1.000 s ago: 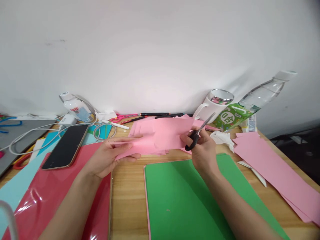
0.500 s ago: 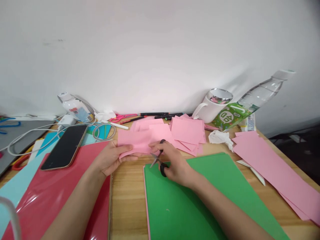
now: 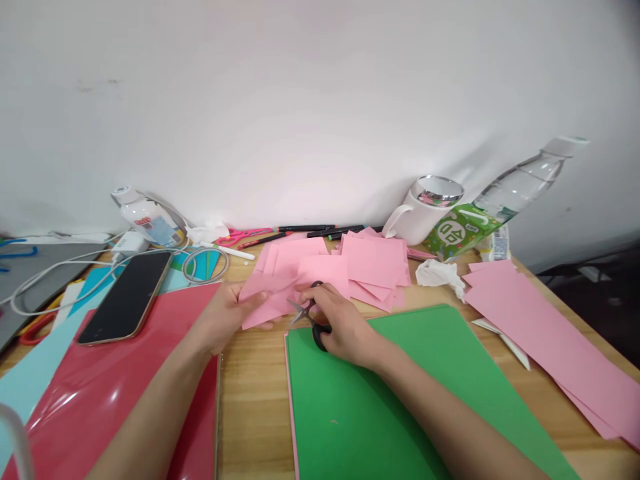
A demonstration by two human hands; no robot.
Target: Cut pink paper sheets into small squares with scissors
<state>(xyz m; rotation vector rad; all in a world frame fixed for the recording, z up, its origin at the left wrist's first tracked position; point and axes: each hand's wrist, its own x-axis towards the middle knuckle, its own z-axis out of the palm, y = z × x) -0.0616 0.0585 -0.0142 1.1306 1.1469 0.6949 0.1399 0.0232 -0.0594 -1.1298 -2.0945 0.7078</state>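
Observation:
My left hand (image 3: 225, 320) pinches the left end of a small pink paper piece (image 3: 267, 301) just above the wooden desk. My right hand (image 3: 340, 323) grips black-handled scissors (image 3: 309, 315), whose blades point left at the paper's right edge. Behind my hands lies a loose pile of cut pink squares (image 3: 360, 267). A green sheet (image 3: 395, 393) lies under my right wrist.
A red sheet (image 3: 110, 393) and a phone (image 3: 127, 297) lie at the left, with cables and a small bottle behind. At the back stand a white mug (image 3: 425, 210), a water bottle (image 3: 505, 197), pens and pink scissors (image 3: 240, 235). Long pink strips (image 3: 550, 347) lie at right.
My right hand swung the scissors from the pile at the right down and left to the paper. A cut pink piece now lies on the pile. The left hand lowered its piece slightly.

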